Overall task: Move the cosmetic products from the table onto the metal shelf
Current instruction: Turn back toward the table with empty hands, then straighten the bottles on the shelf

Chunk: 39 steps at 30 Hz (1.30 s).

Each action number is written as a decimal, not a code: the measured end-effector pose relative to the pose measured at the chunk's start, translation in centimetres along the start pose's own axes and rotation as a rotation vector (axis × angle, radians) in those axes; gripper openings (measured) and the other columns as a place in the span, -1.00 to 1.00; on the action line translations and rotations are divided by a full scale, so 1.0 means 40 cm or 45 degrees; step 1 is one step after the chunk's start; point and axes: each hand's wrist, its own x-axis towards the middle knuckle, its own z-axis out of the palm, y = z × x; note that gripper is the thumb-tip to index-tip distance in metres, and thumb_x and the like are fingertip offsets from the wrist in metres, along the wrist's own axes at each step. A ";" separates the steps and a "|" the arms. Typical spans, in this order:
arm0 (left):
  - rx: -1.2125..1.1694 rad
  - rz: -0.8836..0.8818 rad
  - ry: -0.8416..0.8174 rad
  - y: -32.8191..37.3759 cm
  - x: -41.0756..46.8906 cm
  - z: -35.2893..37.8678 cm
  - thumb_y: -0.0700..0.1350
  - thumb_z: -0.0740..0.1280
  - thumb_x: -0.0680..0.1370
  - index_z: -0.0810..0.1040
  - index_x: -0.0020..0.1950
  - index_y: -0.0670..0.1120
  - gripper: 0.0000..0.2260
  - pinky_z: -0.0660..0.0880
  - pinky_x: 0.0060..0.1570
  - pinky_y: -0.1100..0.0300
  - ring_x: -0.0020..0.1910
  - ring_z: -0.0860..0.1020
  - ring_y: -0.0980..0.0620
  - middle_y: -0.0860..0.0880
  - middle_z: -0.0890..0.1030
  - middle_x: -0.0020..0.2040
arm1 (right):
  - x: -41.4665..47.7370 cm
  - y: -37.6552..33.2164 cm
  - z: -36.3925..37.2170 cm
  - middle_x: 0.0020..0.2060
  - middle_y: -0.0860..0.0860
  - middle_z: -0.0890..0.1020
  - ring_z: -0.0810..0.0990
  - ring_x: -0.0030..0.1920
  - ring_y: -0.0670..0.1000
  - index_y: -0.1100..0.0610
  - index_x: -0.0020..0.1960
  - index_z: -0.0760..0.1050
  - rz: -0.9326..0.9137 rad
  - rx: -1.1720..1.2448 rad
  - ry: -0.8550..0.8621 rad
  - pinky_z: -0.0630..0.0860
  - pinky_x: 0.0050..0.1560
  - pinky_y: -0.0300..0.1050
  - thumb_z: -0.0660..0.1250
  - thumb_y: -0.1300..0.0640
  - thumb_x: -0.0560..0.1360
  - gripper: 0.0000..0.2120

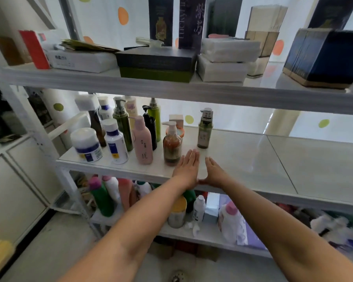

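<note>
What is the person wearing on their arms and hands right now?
Nothing visible. The left hand and right hand have no gloves, rings or watch; the left forearm and right forearm are bare, no sleeve in view.

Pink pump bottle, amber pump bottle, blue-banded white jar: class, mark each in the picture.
Pink pump bottle [142,145]: head view, middle of its body.
Amber pump bottle [172,149]: head view, its clear body.
Blue-banded white jar [88,148]: head view, its blue band.

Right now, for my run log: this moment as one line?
left hand: open, empty | right hand: open, empty | both over white metal shelf's middle tier | nearest: amber clear-plastic pump bottle, upright
</note>
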 end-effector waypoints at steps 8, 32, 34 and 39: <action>-0.055 -0.257 0.020 -0.144 -0.257 0.017 -0.03 0.22 0.62 -0.31 0.54 -0.18 -0.23 -0.28 0.47 0.04 0.54 -0.27 -0.07 -0.12 -0.31 0.55 | -0.038 -0.189 0.141 0.55 0.08 -0.08 -0.02 0.54 0.07 0.15 0.55 -0.22 -0.214 -0.179 -0.185 0.05 0.52 -0.03 0.45 -0.08 0.39 0.05; -0.150 -1.787 0.311 -0.822 -1.611 0.105 0.07 0.30 0.55 -0.29 0.54 -0.19 -0.12 -0.23 0.48 -0.06 0.53 -0.29 -0.12 -0.15 -0.31 0.55 | -0.543 -1.435 0.842 0.55 0.09 -0.10 -0.04 0.54 0.06 0.22 0.54 -0.22 -1.450 -0.401 -0.681 0.05 0.48 -0.09 0.41 -0.10 0.43 0.02; -0.150 -1.865 0.328 -0.832 -1.679 0.121 0.08 0.29 0.55 -0.28 0.54 -0.20 -0.12 -0.22 0.49 -0.06 0.53 -0.30 -0.13 -0.16 -0.30 0.55 | -0.586 -1.486 0.872 0.55 0.10 -0.10 -0.05 0.54 0.06 0.23 0.53 -0.23 -1.516 -0.417 -0.720 0.05 0.48 -0.10 0.41 -0.09 0.43 0.02; -0.157 -1.934 0.305 -0.844 -1.782 0.154 0.08 0.28 0.57 -0.29 0.54 -0.22 -0.13 -0.22 0.48 -0.03 0.54 -0.25 -0.14 -0.17 -0.28 0.55 | -0.644 -1.560 0.926 0.54 0.11 -0.13 -0.07 0.54 0.07 0.23 0.53 -0.25 -1.625 -0.432 -0.825 0.06 0.48 -0.09 0.43 -0.08 0.42 0.04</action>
